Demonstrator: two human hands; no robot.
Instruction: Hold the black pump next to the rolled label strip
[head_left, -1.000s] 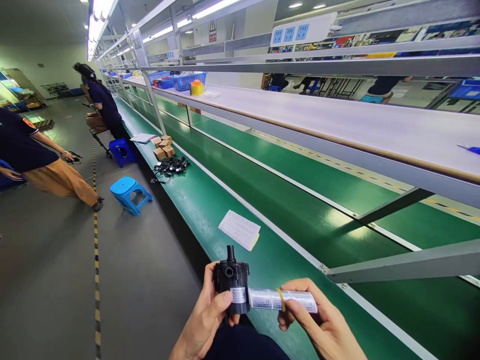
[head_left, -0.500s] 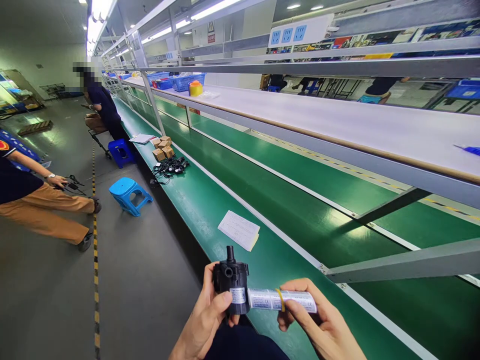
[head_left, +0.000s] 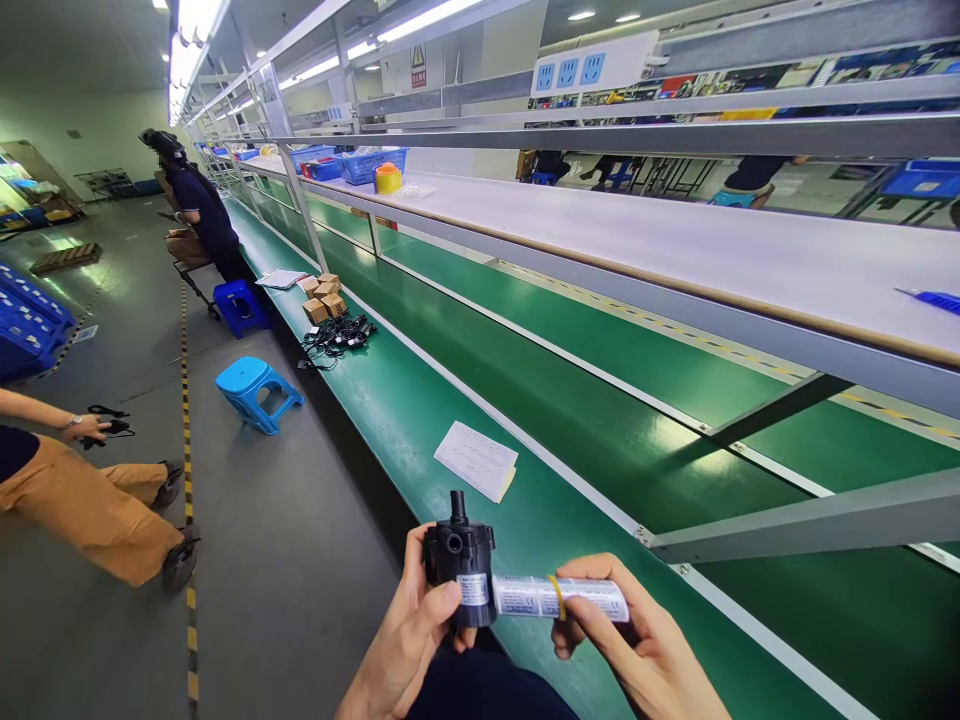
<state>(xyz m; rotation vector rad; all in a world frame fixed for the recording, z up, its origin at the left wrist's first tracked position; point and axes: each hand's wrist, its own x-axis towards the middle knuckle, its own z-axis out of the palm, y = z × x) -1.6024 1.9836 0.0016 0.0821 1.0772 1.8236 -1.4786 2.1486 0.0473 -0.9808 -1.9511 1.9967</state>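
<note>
Nearest, at the lower middle, the left hand [head_left: 405, 632] keeps a snug grip on a black pump-like device [head_left: 454, 553], nozzle up, with a printed label [head_left: 472, 590] facing the near side. To its right, the right hand [head_left: 641, 640] has its grip closed on a white printed roll [head_left: 525, 596] bound by a yellow band [head_left: 557, 597]; whether the roll's left end touches the device, I cannot tell. Both are held above the near part of the green tabletop [head_left: 397, 420]. Just beyond lies a written sheet [head_left: 476, 458]. At left, a person in tan trousers [head_left: 90, 505] holds a dark corded item [head_left: 111, 427]. Farther off stands a light-blue stool [head_left: 249, 380]; on the tabletop, black cables [head_left: 341, 338] lie beside small brown boxes [head_left: 324, 298]. A blue basket [head_left: 369, 165] sits on the far white shelf [head_left: 600, 215].
</note>
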